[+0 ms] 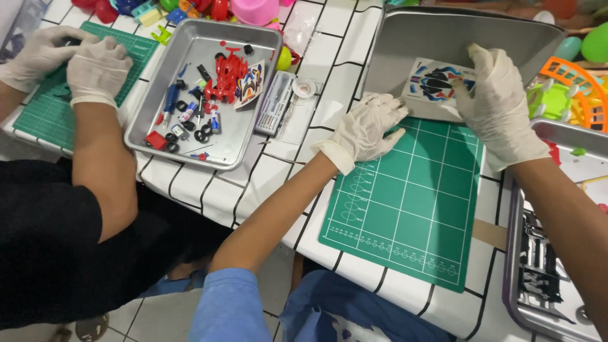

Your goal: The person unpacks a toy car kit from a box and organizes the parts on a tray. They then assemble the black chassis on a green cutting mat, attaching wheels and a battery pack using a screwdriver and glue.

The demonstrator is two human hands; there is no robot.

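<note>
Left hand, white-gloved: fingers loosely spread, resting on the near lip of the tilted grey metal tray, holding nothing.
Right hand, white-gloved: fingers pressed flat on a colourful printed sticker sheet, pinning it against the tray's sloped floor.
Risk: the tray stands tipped on edge; if the sheet slips from under the glove it could slide down onto the green gridded cutting mat or crease.
Second grey metal tray, flat on the white tiled desk: red toy car chassis, black wheels, blue small parts, another sticker sheet.
Third tray, right edge: black plastic part frame.
A co-worker's gloved hands rest on another green mat.
</note>
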